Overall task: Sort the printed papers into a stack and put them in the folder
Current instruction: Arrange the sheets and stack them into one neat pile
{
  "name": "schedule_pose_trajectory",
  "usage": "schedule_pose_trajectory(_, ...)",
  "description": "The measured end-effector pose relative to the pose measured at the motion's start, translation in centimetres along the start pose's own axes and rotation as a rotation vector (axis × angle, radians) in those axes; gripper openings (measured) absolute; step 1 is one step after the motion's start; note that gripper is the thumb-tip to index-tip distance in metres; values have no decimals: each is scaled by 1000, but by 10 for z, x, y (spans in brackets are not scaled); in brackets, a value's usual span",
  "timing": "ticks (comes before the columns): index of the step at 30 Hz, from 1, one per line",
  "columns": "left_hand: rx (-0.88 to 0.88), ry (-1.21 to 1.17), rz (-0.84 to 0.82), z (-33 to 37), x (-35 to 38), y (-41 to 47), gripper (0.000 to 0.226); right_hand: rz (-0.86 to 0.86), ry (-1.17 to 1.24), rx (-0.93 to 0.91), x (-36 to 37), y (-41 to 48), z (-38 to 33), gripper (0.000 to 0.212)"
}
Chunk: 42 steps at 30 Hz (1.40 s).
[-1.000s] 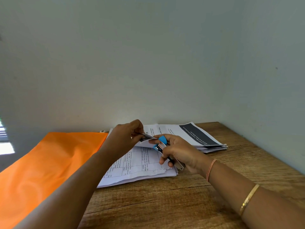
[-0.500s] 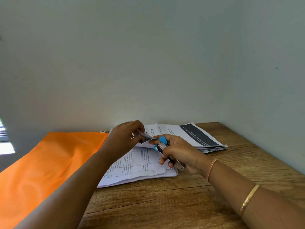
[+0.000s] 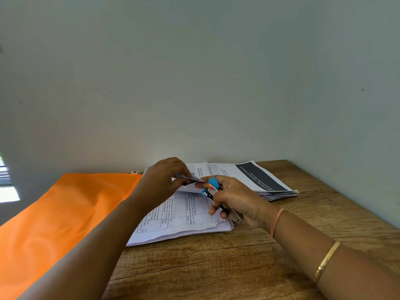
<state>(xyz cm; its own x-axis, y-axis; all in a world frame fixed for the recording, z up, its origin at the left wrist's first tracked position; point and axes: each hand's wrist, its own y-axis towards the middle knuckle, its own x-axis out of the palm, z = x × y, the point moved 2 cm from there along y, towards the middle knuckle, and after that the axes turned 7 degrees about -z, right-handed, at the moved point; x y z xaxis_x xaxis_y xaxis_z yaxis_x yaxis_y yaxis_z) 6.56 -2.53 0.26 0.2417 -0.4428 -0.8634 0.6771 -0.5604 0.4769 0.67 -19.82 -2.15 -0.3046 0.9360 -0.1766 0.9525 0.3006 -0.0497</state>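
On the brown wooden table we see the flat orange folder lying left of our grip, the white printed papers beneath it, their raised corner pinched by our left hand, and the small blue-and-metal stapler clasped in our right hand at that corner.

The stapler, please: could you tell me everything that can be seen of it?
The stapler is small, with blue plastic front parts and a silvery metal body. The right hand grips it, fingers curled round its middle, front end aimed at the paper corner that the left hand pinches. Its rear end slants downward.
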Motion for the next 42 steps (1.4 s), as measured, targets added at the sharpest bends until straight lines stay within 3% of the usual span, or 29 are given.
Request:
schedule_pose_trajectory(18, -81, -58, -14, 2, -7, -1, 10, 11, 5, 6, 0, -1, 1, 54)
schedule_pose_trajectory(25, -104, -234, -19, 0, -8, -2, 19, 28, 64, -3, -1, 1, 1, 51)
schedule_pose_trajectory(33, -69, -359, 1, -1, -7, -3, 13, 55, 135, -1, -3, 0, 1, 46)
schedule_pose_trajectory(35, -54, -395, -34, 1, -8, -4, 22, 62, 154, -2, -3, 0, 1, 45)
schedule_pose_trajectory(38, -43, -354, -70, 3, -9, -4, 35, 63, 163, 1, -3, 0, 1, 44)
schedule_pose_trajectory(42, -30, -292, -63, 5, -7, -3, 30, 64, 191, 8, -3, 0, 1, 44)
